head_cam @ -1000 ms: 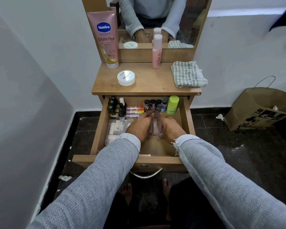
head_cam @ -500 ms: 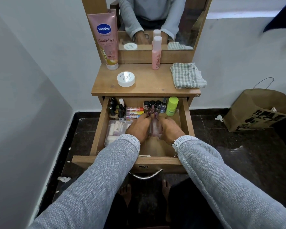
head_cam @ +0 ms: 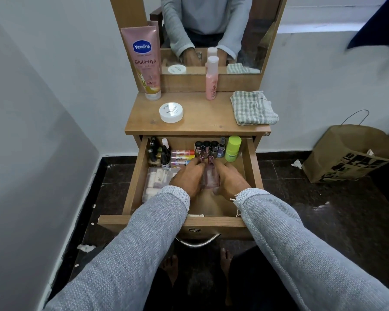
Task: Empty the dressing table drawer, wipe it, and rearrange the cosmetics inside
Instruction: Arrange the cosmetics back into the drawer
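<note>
Two hands work inside the open drawer (head_cam: pixel 130 176), which already looks tidy: dark-capped small bottles (head_cam: pixel 208 148) and a green bottle (head_cam: pixel 233 148) stand in a row along the back, tubes (head_cam: pixel 181 157) lie beside them, and a clear box (head_cam: pixel 158 180) of small items sits at the left. The left hand (head_cam: pixel 186 178) and right hand (head_cam: pixel 230 179) lie on either side of a clear pinkish bottle (head_cam: pixel 209 179) on the drawer floor, fingers curled against it; whether they truly clasp it or only steady it I cannot tell. Judging by this order, the emptying and wiping seem done and the rearranging is well along. A lotion tube (head_cam: pixel 145 63), a pink bottle (head_cam: pixel 212 78), a white jar (head_cam: pixel 171 112) and the checked cloth (head_cam: pixel 253 107) rest on the tabletop (head_cam: pixel 202 120), perhaps yet to go back.
</note>
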### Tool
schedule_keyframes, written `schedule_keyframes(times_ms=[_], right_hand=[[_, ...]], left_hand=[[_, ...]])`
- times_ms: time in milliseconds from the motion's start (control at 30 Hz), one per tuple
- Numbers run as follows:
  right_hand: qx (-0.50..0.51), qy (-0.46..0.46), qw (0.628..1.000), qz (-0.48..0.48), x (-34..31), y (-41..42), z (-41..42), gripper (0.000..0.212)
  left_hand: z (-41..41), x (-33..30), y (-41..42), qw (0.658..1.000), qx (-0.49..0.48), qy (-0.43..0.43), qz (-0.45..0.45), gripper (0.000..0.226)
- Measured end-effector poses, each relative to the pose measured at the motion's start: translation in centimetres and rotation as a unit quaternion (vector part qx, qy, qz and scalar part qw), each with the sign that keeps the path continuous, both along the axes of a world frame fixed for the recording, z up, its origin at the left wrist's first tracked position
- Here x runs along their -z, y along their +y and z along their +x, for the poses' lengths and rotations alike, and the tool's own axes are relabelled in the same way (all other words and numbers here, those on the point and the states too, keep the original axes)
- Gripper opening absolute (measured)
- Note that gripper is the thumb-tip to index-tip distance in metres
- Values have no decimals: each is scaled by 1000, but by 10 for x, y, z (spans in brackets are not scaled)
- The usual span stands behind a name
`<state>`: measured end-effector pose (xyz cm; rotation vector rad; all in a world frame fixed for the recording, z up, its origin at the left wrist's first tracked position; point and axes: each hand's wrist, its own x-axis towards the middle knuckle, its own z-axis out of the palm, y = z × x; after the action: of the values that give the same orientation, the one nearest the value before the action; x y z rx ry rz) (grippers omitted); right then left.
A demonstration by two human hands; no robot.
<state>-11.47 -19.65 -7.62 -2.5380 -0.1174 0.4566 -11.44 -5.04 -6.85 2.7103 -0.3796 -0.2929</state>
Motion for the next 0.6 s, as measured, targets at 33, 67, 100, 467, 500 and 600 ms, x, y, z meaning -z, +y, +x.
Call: schedule_keyframes(times_ms=[33, 67, 100, 467, 500, 600], right_hand=[[1, 2, 1000, 5, -1, -1, -1, 91], [2, 3, 1000, 10, -2, -3, -3, 91], [2, 1, 1000, 16, -3, -4, -4, 89], [88, -266, 955, 99, -98, -5, 47, 23], [110, -284, 946, 110, -108, -4, 61, 26], [159, -306, 931, 119, -127, -1, 106, 37]], left_hand=[[-1, -1, 0, 1000, -3, -2, 5, 61], [-2, -3, 1, 1000, -4, -11, 8, 62], [-3, -5, 2, 1000, -3, -23, 9, 63], [38, -82, 9, 978, -54, -199, -45, 52], [47, -88, 9, 976, -62, -200, -53, 52], [68, -99, 8, 977, -80, -185, -67, 50]])
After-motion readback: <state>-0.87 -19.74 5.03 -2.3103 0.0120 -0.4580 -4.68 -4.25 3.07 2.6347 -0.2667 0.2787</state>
